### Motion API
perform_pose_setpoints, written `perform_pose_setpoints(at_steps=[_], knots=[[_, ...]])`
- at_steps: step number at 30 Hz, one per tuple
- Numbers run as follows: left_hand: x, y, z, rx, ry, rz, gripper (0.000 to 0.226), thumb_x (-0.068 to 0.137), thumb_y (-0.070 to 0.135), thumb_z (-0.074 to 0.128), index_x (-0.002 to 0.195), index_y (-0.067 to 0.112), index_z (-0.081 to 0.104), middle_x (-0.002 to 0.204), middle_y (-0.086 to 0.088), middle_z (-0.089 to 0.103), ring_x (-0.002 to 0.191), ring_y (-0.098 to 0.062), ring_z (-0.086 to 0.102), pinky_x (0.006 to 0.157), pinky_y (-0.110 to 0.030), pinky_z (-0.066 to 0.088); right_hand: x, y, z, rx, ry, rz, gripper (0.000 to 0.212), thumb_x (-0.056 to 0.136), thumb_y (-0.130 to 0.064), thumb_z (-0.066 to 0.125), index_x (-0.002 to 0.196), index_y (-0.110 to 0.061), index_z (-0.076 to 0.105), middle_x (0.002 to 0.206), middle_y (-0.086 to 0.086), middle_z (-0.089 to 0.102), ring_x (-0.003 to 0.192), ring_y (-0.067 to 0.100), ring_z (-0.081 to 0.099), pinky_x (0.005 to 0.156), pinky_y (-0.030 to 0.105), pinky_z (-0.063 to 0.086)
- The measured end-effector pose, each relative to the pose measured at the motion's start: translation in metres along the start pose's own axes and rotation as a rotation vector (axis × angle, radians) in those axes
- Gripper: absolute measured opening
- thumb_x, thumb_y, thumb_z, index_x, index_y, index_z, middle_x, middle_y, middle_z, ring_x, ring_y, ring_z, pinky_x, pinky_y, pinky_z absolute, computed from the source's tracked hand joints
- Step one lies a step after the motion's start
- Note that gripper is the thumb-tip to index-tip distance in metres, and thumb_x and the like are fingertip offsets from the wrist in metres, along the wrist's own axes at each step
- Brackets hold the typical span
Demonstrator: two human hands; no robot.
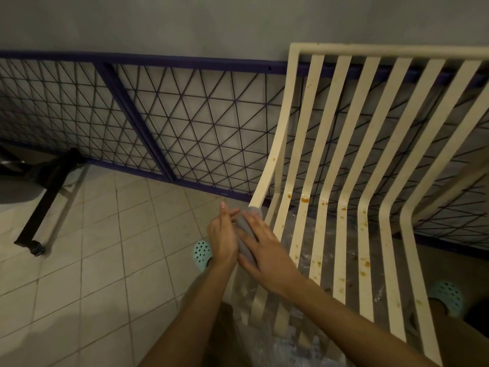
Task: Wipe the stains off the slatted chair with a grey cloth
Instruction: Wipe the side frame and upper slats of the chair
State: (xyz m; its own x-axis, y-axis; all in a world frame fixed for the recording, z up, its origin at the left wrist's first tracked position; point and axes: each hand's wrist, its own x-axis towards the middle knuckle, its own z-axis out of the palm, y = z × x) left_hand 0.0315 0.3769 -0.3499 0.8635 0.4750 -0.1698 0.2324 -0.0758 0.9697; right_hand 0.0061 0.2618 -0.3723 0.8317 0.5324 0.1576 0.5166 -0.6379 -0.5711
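A cream slatted chair (367,160) fills the right half of the view, its slats dotted with orange-brown stains, thickest at the bend between seat and back. A grey cloth (244,234) lies over the chair's left edge rail. My left hand (222,235) is against the cloth's left side with fingers straight and pointing up. My right hand (264,250) lies flat on top of the cloth, fingers spread and straight. The cloth is pressed between both palms; most of it is hidden under them.
A purple-framed wire mesh panel (185,123) leans along the grey wall behind the chair. A black stand on a wheel (37,226) sits on the tiled floor at left. My feet in teal clogs (202,254) flank the chair's front.
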Motion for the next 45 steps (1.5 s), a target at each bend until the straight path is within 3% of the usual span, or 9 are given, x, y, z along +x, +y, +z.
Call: perform_pose_setpoints(at_steps=[6,10,14,17,19,23,27,37,45], knots=[[-0.001,-0.003,-0.003,-0.214,0.049,-0.097,0.058,0.1,0.049,0.033,0.096,0.004,0.07,0.093,-0.013,0.074,0.092,-0.028,0.07,0.094,-0.049,0.052,0.004,-0.006,-0.013,0.101,0.095,-0.107,0.043,0.093,-0.012,0.055,0.135,-0.022,0.056,0.142,-0.002,0.05,0.135,0.011,0.04,0.115,0.028,0.031],[-0.004,0.006,-0.001,-0.302,0.063,-0.139,0.057,0.101,0.045,0.033,0.105,-0.003,0.065,0.091,-0.029,0.067,0.072,-0.039,0.062,0.055,-0.018,0.051,0.021,-0.005,-0.046,0.564,0.184,0.175,0.035,0.092,-0.009,0.059,0.124,-0.023,0.063,0.12,-0.004,0.065,0.107,-0.005,0.057,0.09,0.011,0.045],[-0.007,0.01,0.004,-0.287,0.058,-0.14,0.05,0.101,0.045,0.035,0.083,0.011,0.066,0.072,-0.006,0.066,0.057,-0.012,0.061,0.048,-0.019,0.046,0.041,0.006,-0.063,1.019,0.197,0.425,0.03,0.088,-0.008,0.067,0.118,-0.01,0.062,0.107,0.015,0.068,0.095,0.019,0.066,0.08,0.031,0.055],[-0.009,0.005,0.006,-0.237,0.049,-0.126,0.057,0.099,0.053,0.032,0.094,0.011,0.07,0.087,-0.007,0.073,0.07,-0.018,0.067,0.064,-0.029,0.051,0.048,0.016,-0.06,0.827,0.23,0.355,0.022,0.088,-0.007,0.066,0.11,-0.009,0.069,0.107,0.008,0.07,0.101,0.013,0.064,0.093,0.032,0.051],[-0.009,0.004,0.006,-0.216,0.07,-0.099,0.061,0.097,0.058,0.031,0.099,0.012,0.071,0.095,-0.008,0.074,0.083,-0.026,0.07,0.077,-0.039,0.054,0.048,0.02,-0.05,0.516,0.221,0.211,0.028,0.089,-0.005,0.062,0.114,-0.014,0.071,0.126,0.003,0.064,0.12,0.007,0.054,0.109,0.034,0.041],[-0.015,0.0,-0.004,-0.14,0.095,-0.059,0.051,0.1,0.051,0.031,0.092,0.017,0.069,0.092,-0.011,0.072,0.087,-0.027,0.07,0.08,-0.043,0.055,0.025,0.011,-0.015,-0.017,0.103,-0.049,0.051,0.098,-0.015,0.049,0.147,-0.022,0.04,0.161,0.003,0.018,0.148,0.018,0.017,0.12,0.033,0.018],[-0.009,0.001,-0.009,-0.135,0.118,-0.023,0.045,0.103,0.041,0.031,0.083,0.024,0.068,0.091,-0.004,0.071,0.091,-0.022,0.067,0.087,-0.045,0.053,0.008,0.006,-0.005,-0.075,0.05,-0.145,0.058,0.104,-0.03,0.037,0.155,-0.022,0.013,0.162,0.002,0.008,0.15,0.017,0.004,0.122,0.037,0.011],[0.0,-0.005,0.014,-0.049,0.056,-0.007,0.031,0.102,0.024,0.037,0.096,0.014,0.066,0.101,-0.006,0.069,0.087,-0.022,0.067,0.082,-0.041,0.055,0.066,0.076,-0.045,-0.113,0.126,-0.171,0.039,0.091,-0.004,0.059,0.129,-0.012,0.061,0.139,0.006,0.055,0.132,0.024,0.047,0.114,0.043,0.033],[0.003,-0.002,0.004,-0.073,0.085,0.011,0.039,0.1,0.04,0.031,0.096,0.022,0.066,0.101,-0.002,0.07,0.09,-0.018,0.067,0.09,-0.049,0.051,0.051,0.038,-0.022,-0.008,0.183,-0.05,0.051,0.092,-0.001,0.054,0.14,-0.018,0.05,0.143,0.002,0.05,0.136,0.017,0.042,0.114,0.033,0.034]])
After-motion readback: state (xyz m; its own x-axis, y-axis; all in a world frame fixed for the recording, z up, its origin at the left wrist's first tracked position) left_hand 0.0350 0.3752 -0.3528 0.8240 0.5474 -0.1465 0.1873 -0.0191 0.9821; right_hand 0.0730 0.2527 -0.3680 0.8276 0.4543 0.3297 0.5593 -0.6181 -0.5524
